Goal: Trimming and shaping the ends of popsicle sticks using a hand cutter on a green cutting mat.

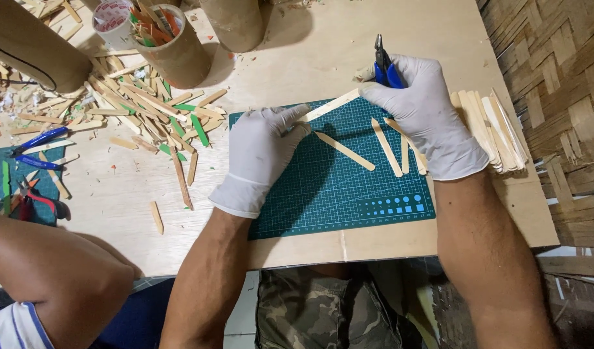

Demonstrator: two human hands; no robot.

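Both hands were gloved in white. The left hand (261,155) lay on the upper left corner of a green cutting mat (335,194), its fingers closed down on one end of a pale wooden stick (329,105); the stick ran up and to the right across the mat's top edge. The other end of the stick was met by the right hand (426,119), whose fingers were wrapped around the blue handles of a pair of cutters (382,64), the dark tip pointing away from the person. Whether the cutter blades touched the stick could not be told, the glove being in the way. Four more sticks lay loose on the mat, one (344,150) near the middle and three (387,147) just beside the right wrist, partly under it. A stack of sticks (494,126) was seen on the table (310,52) just right of the mat, behind the right hand. To the left, a heap of stick offcuts (141,106), some green, was spread over the table beside cardboard tubes (177,48). At far left, another person's bare arm (57,271) rested near a second mat (19,187) with blue and red hand tools on it.
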